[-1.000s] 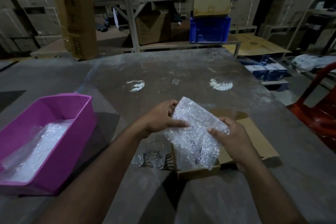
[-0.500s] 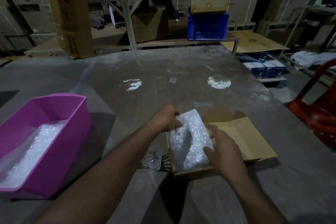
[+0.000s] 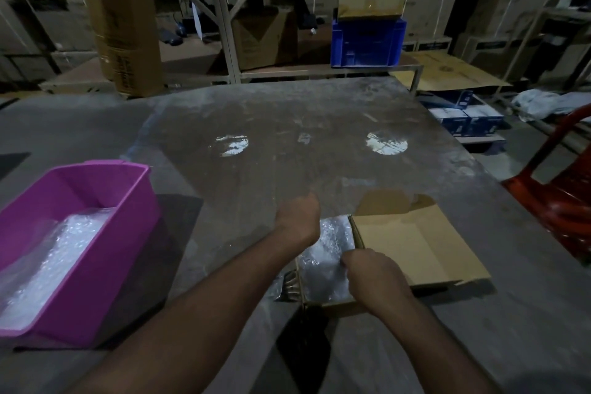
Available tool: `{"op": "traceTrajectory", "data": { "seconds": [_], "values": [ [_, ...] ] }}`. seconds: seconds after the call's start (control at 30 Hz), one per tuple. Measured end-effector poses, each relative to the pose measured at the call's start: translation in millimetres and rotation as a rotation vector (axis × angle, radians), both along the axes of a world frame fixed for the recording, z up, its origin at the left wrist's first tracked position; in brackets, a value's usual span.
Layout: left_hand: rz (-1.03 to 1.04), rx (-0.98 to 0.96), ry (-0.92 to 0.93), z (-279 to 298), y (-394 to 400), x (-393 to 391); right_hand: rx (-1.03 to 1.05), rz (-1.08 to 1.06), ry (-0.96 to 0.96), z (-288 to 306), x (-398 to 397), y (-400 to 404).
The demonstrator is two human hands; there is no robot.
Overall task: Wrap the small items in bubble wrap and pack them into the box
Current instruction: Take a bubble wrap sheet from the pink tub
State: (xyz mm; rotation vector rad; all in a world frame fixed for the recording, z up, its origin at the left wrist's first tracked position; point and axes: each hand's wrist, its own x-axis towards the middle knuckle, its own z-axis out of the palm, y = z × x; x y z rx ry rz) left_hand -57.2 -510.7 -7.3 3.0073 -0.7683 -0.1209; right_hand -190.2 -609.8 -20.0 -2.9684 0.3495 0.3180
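Bubble-wrapped bundle [image 3: 329, 253] lies inside the cardboard box [image 3: 412, 246], at its left end. Both hands press on it: the left hand [image 3: 299, 217] at its far edge, the right hand [image 3: 371, 278] at its near side, fingers curled; whether either grips it cannot be told. A pink tub [image 3: 96, 189] holding more wrap sits well left on the table [image 3: 303, 137].

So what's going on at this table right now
A person is packing a bubble-wrapped bundle into a small cardboard box on the table. The bundle lies in the box's left part. The left hand is at its far end and the right hand at its near edge, both with fingers curled. Glass items sit just left of the box, and a pink tub further left holds more bubble wrap.
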Motion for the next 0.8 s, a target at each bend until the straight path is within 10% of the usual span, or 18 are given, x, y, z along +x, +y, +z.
{"op": "traceTrajectory", "data": {
  "seconds": [0.5, 0.8],
  "values": [
    [-0.063, -0.045, -0.139, 0, 2, -4, -0.075, 0.153, -0.194, -4, 12, 5],
    [-0.389, 0.320, 0.103, -14, -7, -3, 0.183, 0.273, 0.138, -20, 26, 7]
  ]
}}
